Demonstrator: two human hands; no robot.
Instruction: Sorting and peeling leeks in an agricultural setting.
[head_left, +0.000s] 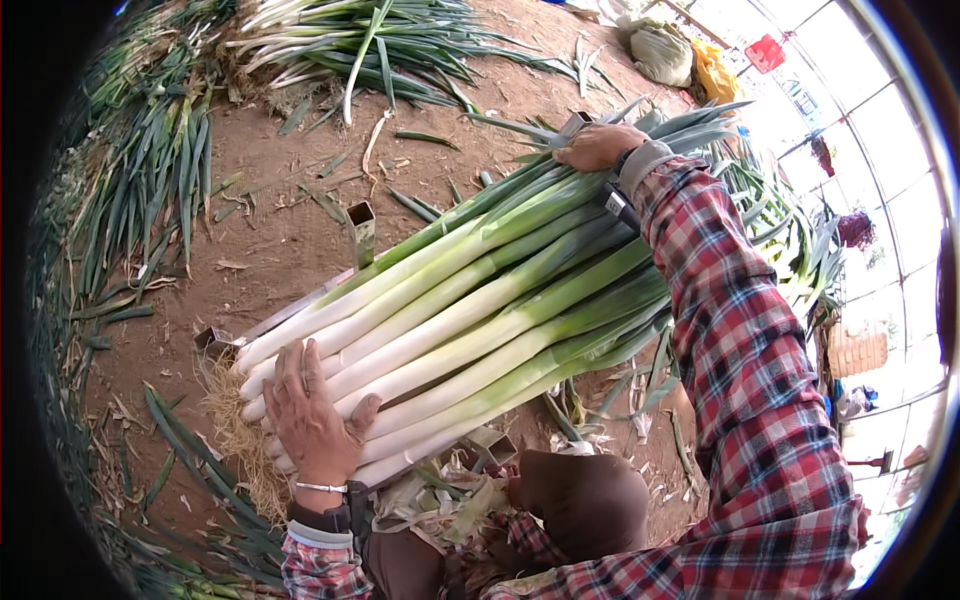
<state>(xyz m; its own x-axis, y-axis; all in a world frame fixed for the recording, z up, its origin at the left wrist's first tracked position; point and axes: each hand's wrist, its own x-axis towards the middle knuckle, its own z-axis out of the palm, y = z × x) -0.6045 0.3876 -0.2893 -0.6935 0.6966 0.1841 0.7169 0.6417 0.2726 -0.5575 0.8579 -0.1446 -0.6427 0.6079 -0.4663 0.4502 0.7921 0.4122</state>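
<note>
Several thick leeks (450, 322) lie side by side on a low metal frame (300, 304), white root ends at the lower left and green leaves towards the upper right. My left hand (319, 416) rests flat on the white shanks near the roots, fingers a little apart. At the far edge of the bundle my right hand (602, 146) is closed around green leek leaves, beside the top of a square metal post (576, 124). The hairy roots (244, 442) hang past the frame's end. Part of the frame is hidden under the leeks.
Another square metal post (361, 234) rises at the frame's far side. More leeks (307, 37) lie in a heap on the soil at the top. Loose leaves (165, 165) cover the left. A pale sack (661, 52) and a yellow bag (715, 71) stand at the upper right.
</note>
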